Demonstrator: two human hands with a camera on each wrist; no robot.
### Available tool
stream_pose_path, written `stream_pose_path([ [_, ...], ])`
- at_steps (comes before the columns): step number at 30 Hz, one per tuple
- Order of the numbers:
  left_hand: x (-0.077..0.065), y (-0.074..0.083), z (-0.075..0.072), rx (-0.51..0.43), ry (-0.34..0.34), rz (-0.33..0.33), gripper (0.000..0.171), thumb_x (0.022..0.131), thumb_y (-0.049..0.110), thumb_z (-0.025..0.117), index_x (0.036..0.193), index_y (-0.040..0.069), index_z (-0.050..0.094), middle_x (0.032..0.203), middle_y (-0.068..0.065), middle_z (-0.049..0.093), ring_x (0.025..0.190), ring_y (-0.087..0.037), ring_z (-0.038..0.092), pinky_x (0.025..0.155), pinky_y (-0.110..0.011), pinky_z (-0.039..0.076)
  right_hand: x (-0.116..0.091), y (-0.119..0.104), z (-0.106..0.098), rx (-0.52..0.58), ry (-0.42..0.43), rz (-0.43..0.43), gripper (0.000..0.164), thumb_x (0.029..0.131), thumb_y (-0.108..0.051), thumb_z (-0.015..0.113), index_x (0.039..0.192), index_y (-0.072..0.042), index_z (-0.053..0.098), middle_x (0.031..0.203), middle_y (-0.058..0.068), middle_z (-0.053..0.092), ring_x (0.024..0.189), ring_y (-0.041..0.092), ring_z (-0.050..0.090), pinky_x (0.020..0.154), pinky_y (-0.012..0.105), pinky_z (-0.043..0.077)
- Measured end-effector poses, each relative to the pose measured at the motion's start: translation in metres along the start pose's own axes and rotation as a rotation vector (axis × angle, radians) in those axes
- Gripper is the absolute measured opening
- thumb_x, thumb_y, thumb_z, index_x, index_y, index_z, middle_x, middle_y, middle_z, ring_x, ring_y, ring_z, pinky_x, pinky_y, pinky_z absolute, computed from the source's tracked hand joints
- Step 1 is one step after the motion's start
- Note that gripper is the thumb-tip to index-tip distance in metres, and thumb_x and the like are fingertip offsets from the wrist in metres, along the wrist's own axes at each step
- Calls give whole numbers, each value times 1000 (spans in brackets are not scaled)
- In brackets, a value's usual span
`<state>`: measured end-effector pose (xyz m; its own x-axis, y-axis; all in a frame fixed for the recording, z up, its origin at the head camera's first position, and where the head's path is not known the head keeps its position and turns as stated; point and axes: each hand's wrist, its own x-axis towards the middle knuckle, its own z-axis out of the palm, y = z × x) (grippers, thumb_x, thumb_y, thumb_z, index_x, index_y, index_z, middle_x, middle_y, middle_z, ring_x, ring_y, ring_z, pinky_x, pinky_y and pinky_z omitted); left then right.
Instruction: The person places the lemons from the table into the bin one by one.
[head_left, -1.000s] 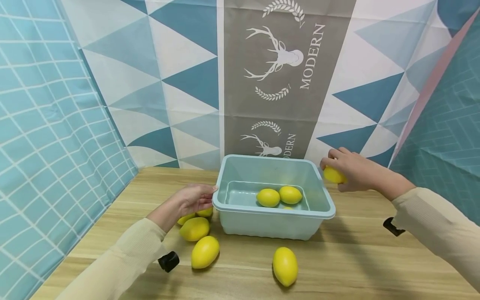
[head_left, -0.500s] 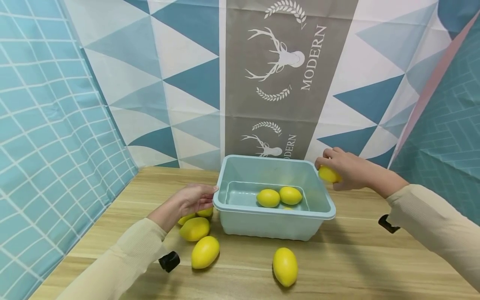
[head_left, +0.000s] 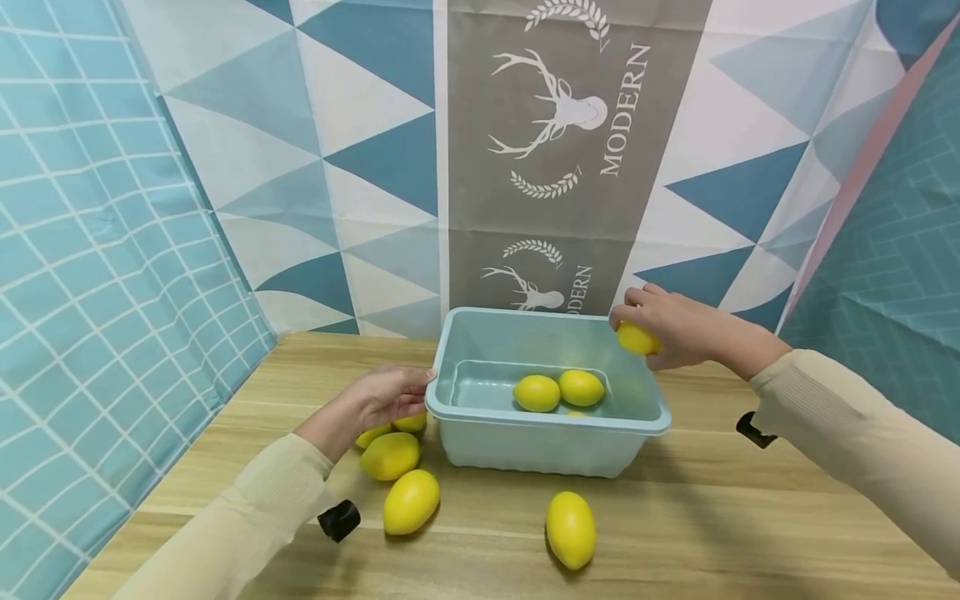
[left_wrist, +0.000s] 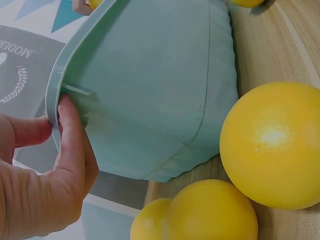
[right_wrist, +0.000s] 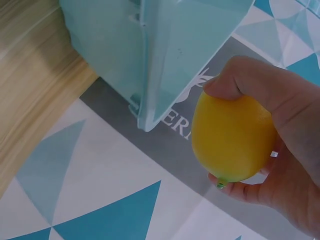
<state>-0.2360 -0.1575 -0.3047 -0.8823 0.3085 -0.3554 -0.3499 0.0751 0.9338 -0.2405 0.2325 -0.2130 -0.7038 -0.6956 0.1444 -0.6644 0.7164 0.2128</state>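
Loose lemons [head_left: 411, 502] lie on the table [head_left: 472, 558] near your left grip [head_left: 386, 396], which pinches the blue basin [head_left: 532, 448] by its rim. More lemons [head_left: 537, 393] sit inside; a single lemon [head_left: 571, 531] lies in front. Your right grip [head_left: 678, 326], clamped on another lemon [head_left: 637, 338], hangs near the basin's right rim.

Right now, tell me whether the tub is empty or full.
Neither: two lemons and part of a third show inside the tub, with bare floor beside them.

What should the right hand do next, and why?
Probably shift the right hand left, over the tub: it grips a lemon near the tub's right end, other lemons lie inside, and the left hand pinches the tub's left rim.
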Motion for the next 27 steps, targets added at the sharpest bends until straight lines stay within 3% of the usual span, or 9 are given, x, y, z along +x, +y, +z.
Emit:
stream_pose_path([
  [15, 0, 5, 2, 17, -26, -2, 45, 101, 18, 48, 134, -11, 41, 92, -2, 64, 76, -7, 61, 72, -16, 57, 37, 5, 4, 18, -41, 3, 50, 64, -9, 84, 108, -16, 61, 102, 7, 59, 93, 25, 51, 78, 42, 53],
  [27, 0, 8, 8, 42, 31, -37, 39, 100, 16, 50, 129, -8, 45, 91, -2, 62, 76, -8, 60, 71, -16, 57, 64, 2, 10, 42, -94, -43, 50, 67, -11, 82, 111, -17, 59, 103, 8, 55, 96, 25, 49, 79, 42, 54],
])
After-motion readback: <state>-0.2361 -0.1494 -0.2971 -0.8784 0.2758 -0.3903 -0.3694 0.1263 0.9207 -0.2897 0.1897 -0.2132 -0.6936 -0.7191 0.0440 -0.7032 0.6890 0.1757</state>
